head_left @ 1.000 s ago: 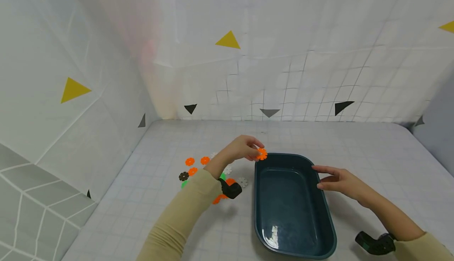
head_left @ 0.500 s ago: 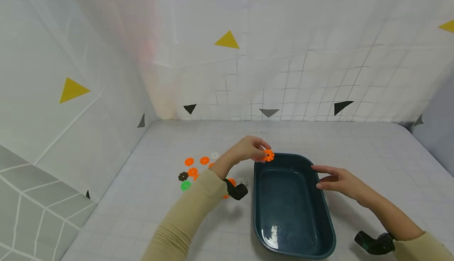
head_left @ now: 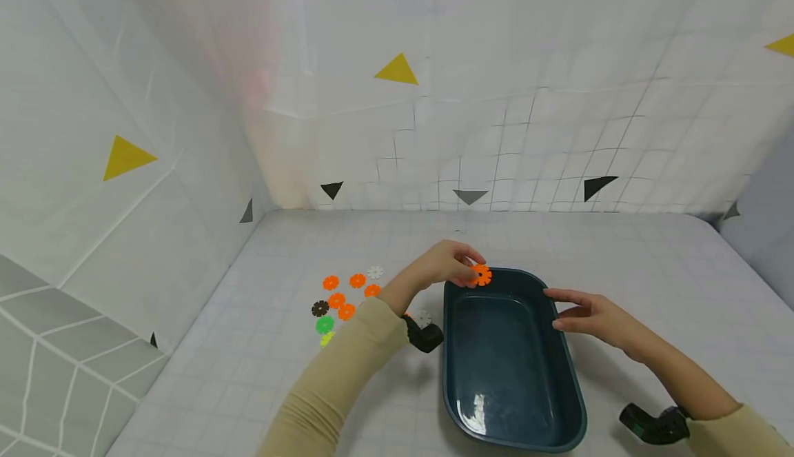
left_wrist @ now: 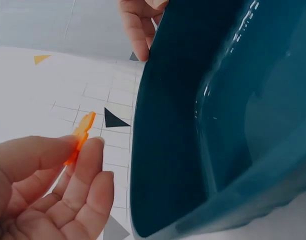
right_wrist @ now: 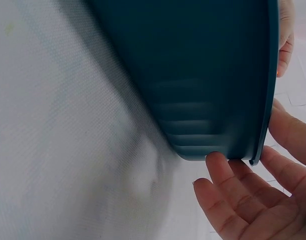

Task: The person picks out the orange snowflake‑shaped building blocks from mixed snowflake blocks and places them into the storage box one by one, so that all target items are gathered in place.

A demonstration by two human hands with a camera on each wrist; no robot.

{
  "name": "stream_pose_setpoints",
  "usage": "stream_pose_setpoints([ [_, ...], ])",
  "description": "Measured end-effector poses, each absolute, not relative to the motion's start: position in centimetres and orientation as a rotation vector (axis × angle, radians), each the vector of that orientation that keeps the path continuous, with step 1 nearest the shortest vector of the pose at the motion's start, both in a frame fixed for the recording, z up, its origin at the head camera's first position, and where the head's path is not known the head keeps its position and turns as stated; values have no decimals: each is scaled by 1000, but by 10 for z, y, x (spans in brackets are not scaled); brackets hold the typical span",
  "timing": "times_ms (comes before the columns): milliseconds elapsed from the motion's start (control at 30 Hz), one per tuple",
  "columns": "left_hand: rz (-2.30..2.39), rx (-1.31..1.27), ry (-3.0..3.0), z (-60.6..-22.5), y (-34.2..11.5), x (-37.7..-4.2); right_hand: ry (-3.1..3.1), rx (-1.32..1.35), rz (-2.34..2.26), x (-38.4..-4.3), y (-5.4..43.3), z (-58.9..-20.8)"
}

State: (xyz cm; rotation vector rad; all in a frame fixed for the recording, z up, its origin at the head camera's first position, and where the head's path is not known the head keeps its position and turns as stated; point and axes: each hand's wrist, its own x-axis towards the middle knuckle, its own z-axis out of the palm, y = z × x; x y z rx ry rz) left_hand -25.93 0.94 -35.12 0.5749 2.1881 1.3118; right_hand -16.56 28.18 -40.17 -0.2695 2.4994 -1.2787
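Between thumb and fingers, my left hand [head_left: 449,264] pinches an orange notched disc [head_left: 482,275], shaped like a flower or snowflake. It hovers over the far left corner of a dark teal plastic basin [head_left: 453,367]. The left wrist view shows the disc [left_wrist: 84,131] edge-on, outside the basin's rim in that view. My right hand [head_left: 598,319] is at the basin's right side, and its thumb and fingers hold the rim. In the right wrist view, fingertips [right_wrist: 215,162] lie against the basin's outer wall and the thumb is at the rim.
Left of the basin, several loose discs lie on the white table: orange discs [head_left: 336,300], a black disc [head_left: 320,308], a green disc [head_left: 324,325], a yellow disc [head_left: 327,338] and white discs [head_left: 375,273]. My left forearm hides part of the pile. White sheeting [head_left: 347,133] stands behind.
My left hand has moved right with the orange disc, from the basin's corner to above its far edge. More loose discs show behind the forearm. The right hand stays at the rim.
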Motion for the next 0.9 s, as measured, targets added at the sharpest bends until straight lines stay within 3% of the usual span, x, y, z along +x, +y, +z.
stream_pose_setpoints([
  [900, 1299, 571, 2160, -349, 28, -251, 2490, -236, -1276, -166, 282, -400],
])
